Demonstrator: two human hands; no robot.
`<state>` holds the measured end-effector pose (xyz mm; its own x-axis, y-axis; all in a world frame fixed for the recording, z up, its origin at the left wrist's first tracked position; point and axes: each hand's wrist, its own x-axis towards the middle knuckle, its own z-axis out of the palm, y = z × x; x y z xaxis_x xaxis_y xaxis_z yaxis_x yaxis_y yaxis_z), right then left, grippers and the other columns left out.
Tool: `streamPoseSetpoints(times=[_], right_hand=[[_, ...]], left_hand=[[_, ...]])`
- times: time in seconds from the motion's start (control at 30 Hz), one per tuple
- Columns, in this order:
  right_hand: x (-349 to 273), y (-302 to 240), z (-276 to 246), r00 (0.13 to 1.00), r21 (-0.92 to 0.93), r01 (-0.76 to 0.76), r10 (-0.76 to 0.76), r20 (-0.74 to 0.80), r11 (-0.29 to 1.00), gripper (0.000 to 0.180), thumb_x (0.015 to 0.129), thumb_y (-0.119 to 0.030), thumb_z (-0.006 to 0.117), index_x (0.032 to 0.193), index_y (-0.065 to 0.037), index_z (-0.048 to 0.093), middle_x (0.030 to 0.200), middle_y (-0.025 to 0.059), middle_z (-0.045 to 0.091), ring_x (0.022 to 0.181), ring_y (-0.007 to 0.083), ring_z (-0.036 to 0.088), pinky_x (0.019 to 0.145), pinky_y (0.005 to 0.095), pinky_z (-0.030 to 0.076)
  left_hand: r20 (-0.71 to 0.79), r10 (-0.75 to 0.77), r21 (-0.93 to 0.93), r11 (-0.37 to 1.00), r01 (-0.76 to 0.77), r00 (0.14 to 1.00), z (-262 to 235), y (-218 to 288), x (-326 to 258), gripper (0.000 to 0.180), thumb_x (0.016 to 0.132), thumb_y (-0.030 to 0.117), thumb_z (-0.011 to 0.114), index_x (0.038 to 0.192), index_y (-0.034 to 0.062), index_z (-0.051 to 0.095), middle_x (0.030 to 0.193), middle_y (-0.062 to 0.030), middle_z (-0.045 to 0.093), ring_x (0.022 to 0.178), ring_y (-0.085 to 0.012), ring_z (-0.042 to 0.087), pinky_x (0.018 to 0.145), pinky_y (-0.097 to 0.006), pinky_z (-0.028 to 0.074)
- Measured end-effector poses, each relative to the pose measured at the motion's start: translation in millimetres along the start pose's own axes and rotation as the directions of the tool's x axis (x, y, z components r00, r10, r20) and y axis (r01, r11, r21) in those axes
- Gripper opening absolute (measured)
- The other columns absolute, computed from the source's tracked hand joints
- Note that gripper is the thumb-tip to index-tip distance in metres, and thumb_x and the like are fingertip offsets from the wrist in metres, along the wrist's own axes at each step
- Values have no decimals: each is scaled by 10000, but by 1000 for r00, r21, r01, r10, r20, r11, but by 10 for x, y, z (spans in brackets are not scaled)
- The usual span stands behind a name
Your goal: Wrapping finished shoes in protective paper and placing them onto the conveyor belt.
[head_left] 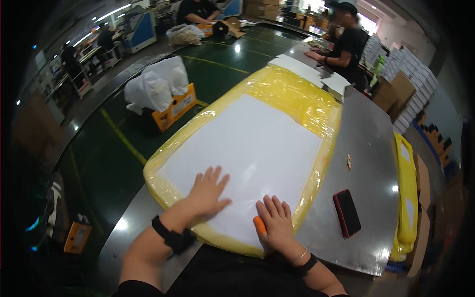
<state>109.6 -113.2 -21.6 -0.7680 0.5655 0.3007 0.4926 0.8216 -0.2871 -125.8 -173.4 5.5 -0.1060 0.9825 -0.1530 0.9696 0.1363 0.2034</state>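
A large flat package in clear yellow plastic wrap [297, 104] lies on the metal table in front of me, with a big white sheet [247, 143] showing across most of its top. My left hand [208, 193] rests on the sheet near its lower left, fingers spread and holding nothing. Nearer the lower right edge, my right hand [275, 222] also lies flat on the white surface, its fingers stretched out. An orange cover sits on the right thumb. Both wrists wear dark bands.
On the metal table [366, 133], right of the package, lie a phone [347, 213] and a small wrapped item [349, 162]. Left is a green conveyor belt [128, 168] carrying an orange box [174, 108] with white wrapping [158, 84]. Yellow packages [406, 198] stand at the right. Co-workers sit or stand farther back.
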Motion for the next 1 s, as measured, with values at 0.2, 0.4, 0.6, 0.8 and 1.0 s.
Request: streamPoseSetpoints(times=[0.2, 0.4, 0.6, 0.8, 1.0], right_hand=[[-7, 14, -3, 1000, -11, -8, 8, -24, 1000, 426, 850, -280, 555, 1215, -61, 537, 1286, 184, 497, 1223, 366, 423, 1037, 508, 256], [16, -23, 87, 999, 4, -4, 4, 55, 1000, 434, 856, -288, 535, 1208, -36, 535, 1299, 214, 475, 1237, 400, 394, 1050, 528, 227], [-92, 121, 101, 995, -59, 71, -66, 74, 996, 411, 876, -213, 492, 1229, 0, 498, 1309, 250, 444, 1248, 411, 373, 1061, 524, 205], [73, 89, -249, 940, 50, 190, -197, 279, 980, 392, 916, -204, 546, 1236, 16, 496, 1325, 251, 418, 1181, 410, 437, 988, 481, 346], [66, 198, -503, 944, 96, 47, -76, 321, 994, 372, 855, -172, 605, 1181, -5, 536, 1257, 255, 468, 1158, 389, 459, 962, 444, 381]], left_hand=[[-435, -144, -142, 986, 90, 889, 478, 219, -487, 632, 843, 419, 570, 1336, 52, 423, 1439, -182, 312, 1329, -373, 276, 1067, -533, 186], [-465, -137, -95, 990, 105, 875, 501, 140, -541, 576, 844, 416, 572, 1271, 38, 493, 1392, -182, 380, 1306, -346, 316, 1056, -518, 215], [-585, -65, -362, 913, -189, 809, 208, -385, -950, 449, 791, 267, 663, 1158, 26, 574, 1219, -177, 523, 1175, -344, 465, 979, -446, 376], [-833, -466, -110, 667, 736, 298, -664, -1816, -2532, 370, 702, 152, 695, 1031, 9, 607, 1062, -174, 578, 1042, -351, 526, 905, -443, 423], [-456, -889, -30, -25, 999, -36, -844, -3008, -3612, 429, 717, 267, 687, 1068, 44, 583, 1027, -188, 641, 987, -371, 611, 861, -454, 479]])
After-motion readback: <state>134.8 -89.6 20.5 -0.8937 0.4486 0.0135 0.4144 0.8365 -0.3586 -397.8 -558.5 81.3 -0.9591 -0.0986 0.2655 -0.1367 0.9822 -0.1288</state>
